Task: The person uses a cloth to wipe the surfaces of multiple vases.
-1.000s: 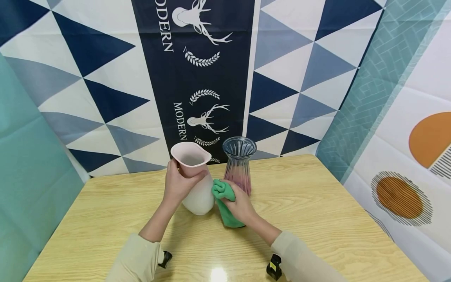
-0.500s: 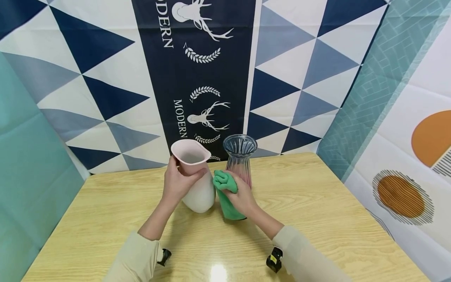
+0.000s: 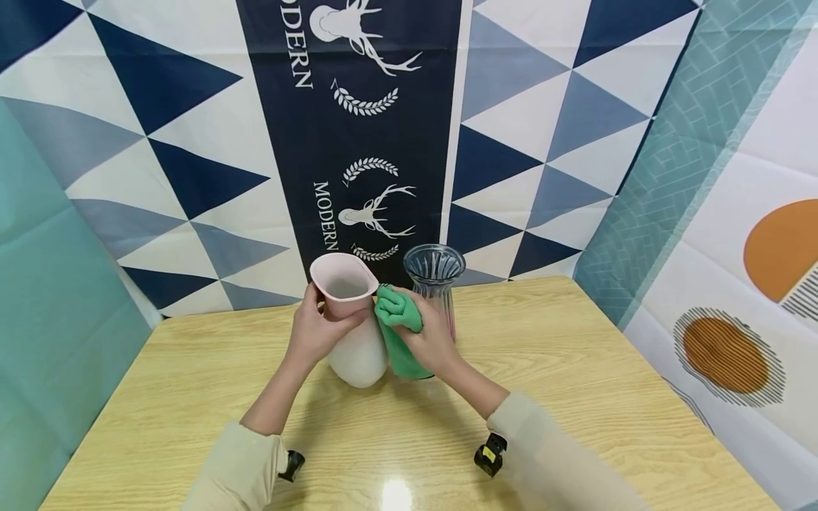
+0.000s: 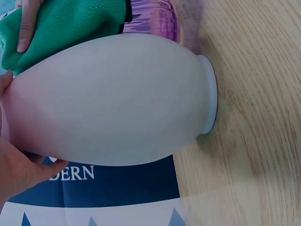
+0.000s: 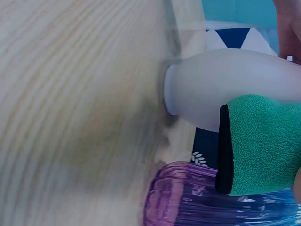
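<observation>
My left hand (image 3: 322, 332) grips the neck of a white vase (image 3: 358, 353) with a pinkish top and a wavy rim, thumb on the near side. In my right hand (image 3: 433, 339) is a bunched green cloth (image 3: 404, 355) with a dark edge, against the white vase's right side near the neck. Behind that hand a ribbed glass vase (image 3: 434, 264), blue above and pink below, stands on the table. In the left wrist view the cloth (image 4: 70, 33) lies along the white vase's upper flank (image 4: 122, 99). Part of the glass vase is hidden.
A light wooden table (image 3: 575, 397) carries both vases. Behind it hangs a patterned backdrop (image 3: 511, 128) with triangles and deer heads. A teal cloth wall (image 3: 64, 319) stands on the left and a printed one (image 3: 728, 284) on the right.
My right hand has moved the green cloth up and left, onto the white vase's side near its neck. The left hand keeps its grip, and the glass vase stays put.
</observation>
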### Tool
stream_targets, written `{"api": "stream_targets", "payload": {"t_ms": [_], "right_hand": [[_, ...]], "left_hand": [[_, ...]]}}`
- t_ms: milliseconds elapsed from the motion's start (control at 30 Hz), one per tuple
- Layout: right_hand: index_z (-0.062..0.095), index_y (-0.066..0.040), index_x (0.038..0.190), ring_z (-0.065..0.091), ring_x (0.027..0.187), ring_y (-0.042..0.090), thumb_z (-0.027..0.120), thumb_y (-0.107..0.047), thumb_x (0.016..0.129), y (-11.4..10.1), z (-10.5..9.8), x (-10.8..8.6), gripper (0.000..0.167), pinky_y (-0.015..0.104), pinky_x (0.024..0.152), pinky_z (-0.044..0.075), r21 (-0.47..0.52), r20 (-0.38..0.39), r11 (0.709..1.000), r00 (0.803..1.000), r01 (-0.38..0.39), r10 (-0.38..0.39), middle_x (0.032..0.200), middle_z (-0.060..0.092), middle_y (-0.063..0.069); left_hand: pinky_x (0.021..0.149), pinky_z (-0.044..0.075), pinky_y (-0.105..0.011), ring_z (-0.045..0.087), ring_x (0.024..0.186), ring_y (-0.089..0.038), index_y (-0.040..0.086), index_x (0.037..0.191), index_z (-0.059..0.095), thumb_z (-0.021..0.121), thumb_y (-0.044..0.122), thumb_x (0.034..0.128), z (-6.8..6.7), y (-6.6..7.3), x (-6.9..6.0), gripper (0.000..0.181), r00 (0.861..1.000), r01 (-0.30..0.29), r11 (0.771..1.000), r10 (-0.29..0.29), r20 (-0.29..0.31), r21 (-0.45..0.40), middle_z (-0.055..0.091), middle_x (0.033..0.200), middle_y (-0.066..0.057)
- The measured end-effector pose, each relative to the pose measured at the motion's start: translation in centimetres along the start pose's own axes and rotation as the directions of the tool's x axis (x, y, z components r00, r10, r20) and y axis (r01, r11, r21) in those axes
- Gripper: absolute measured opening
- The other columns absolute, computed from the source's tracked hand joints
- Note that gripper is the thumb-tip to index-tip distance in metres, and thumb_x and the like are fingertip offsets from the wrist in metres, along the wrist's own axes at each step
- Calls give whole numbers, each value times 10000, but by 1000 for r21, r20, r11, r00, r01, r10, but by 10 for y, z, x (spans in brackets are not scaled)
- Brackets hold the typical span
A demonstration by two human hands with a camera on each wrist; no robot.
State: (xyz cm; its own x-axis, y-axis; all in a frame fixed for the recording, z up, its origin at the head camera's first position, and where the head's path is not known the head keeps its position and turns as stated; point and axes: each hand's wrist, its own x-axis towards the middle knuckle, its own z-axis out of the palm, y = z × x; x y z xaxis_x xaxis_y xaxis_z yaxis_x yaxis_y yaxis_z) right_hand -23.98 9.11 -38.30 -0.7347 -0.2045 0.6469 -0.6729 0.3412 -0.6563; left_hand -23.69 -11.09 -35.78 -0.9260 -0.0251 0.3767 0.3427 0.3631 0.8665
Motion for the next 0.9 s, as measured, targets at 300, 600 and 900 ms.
{"api": "stream_targets", "payload": {"t_ms": [300,600,900], "right_hand": [[520,-88,1301,535,1205,206,699,-59,821,-9,1,9,513,358,1049,401,-6,-13,1000,1000,29,-29,1292,587,73],[533,-70,1271,560,1173,230,716,-64,803,-10,2,11,502,383,1013,435,-77,-6,996,999,53,-54,1290,588,94],[542,-61,1263,564,1158,260,724,-64,794,-8,3,4,503,407,1006,438,-136,13,990,1000,27,-25,1263,599,112]], "left_hand": [[1050,364,-530,462,1210,-282,88,1356,374,804,179,724,-8,7,1,770,992,7,999,-1,129,-45,498,1299,-131],[1064,348,-533,441,1237,-295,86,1377,352,791,143,737,-10,6,3,778,987,20,998,-11,160,-55,473,1330,-141],[1057,364,-525,456,1229,-279,106,1371,354,810,189,714,-9,-4,6,803,987,-2,998,11,158,-56,481,1321,-104]]}}
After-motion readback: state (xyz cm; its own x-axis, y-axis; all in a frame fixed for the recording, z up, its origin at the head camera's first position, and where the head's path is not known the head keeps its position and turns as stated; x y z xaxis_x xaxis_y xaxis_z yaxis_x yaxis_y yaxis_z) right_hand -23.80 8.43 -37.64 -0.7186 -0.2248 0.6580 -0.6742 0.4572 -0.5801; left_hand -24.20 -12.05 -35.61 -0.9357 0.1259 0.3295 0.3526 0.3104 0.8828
